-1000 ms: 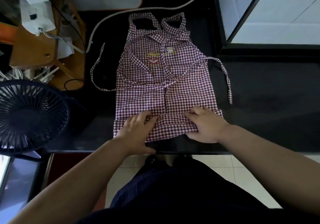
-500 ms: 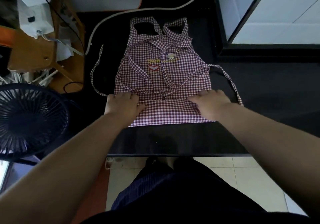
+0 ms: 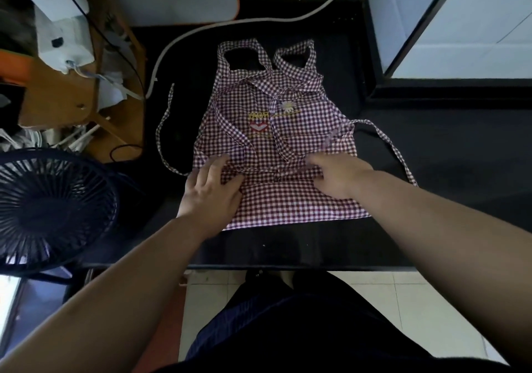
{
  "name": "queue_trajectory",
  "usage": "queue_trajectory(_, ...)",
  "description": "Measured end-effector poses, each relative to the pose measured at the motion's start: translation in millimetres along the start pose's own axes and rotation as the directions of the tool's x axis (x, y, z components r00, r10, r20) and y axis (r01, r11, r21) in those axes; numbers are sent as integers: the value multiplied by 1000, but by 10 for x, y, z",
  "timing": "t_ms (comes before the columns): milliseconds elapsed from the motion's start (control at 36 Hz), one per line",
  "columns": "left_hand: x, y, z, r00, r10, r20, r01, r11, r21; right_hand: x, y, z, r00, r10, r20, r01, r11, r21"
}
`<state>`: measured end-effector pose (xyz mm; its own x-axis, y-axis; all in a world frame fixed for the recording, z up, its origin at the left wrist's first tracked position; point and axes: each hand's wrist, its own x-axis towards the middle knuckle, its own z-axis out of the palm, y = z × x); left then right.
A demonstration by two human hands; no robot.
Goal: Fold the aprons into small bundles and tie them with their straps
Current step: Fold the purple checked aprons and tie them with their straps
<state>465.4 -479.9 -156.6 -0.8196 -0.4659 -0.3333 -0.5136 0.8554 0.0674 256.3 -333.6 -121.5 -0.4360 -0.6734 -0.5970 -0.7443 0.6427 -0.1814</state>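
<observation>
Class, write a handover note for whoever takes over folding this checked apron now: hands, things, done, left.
Left hand: open, flat on the fold's left end.
Right hand: on the fold's right end; grip unclear.
Checked apron lies on the black table, waist straps trailing at both sides.
Done: bottom folded up once.
Left: fold into a small bundle, tie with the straps.

A maroon-and-white gingham apron [image 3: 288, 142] lies flat on the black desk [image 3: 460, 156], its near part folded over. Neck loops [image 3: 266, 61] lie at the far end; waist straps [image 3: 157, 135] trail either side.
</observation>
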Motion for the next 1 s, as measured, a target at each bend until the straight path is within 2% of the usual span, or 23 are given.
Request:
queue_trajectory(56,1,-50,6,998,-17,60,18,1000,-16,41,47,51,995,92,-50,-94,994,-58)
queue_trajectory(111,-6,-80,-1,996,-33,81,38,998,-51,16,113,119,974,199,-109,-198,980,16)
queue_trajectory(194,-10,-86,-17,994,-72,79,82,988,-131,-44,234,176,925,373,-74,-365,926,99)
queue_trajectory(278,-12,-92,-2,989,-142,33,146,963,-226,-107,289,203,906,418,-65,-403,901,162)
queue_trajectory(361,-52,-85,16,986,-115,-121,93,981,-172,-188,245,199,897,349,-272,-332,937,109)
queue_trajectory(417,-98,-59,29,968,0,-250,-23,996,-91,-242,191,221,898,177,-403,-158,984,80)
queue_trajectory(472,-146,-22,58,942,124,-312,-158,983,-88,-274,138,273,935,-86,-343,106,994,38)
queue_trajectory(528,-200,50,66,962,175,-212,-205,970,-131,-312,88,348,950,-260,-171,256,966,-49)
queue_trajectory(583,-240,77,78,993,120,-21,-122,984,-131,-330,91,421,962,-269,-51,258,954,-153)
queue_trajectory(639,-266,62,104,989,104,109,-98,994,-56,-325,134,459,973,-230,-18,222,955,-198)
queue_trajectory(722,-256,76,69,984,135,118,-134,991,-20,-288,168,424,977,-214,-14,205,952,-225)
queue_trajectory(861,-139,7,-80,988,140,61,-126,974,-186,-288,153,287,963,-262,-68,248,954,-170)
queue_trajectory(944,-52,-119,-239,987,60,149,3,921,-390,-285,158,95,978,-202,-45,198,977,-78)
queue_trajectory(1000,47,-215,-347,975,23,220,77,897,-435,-230,173,-55,983,-171,-66,163,980,-116)
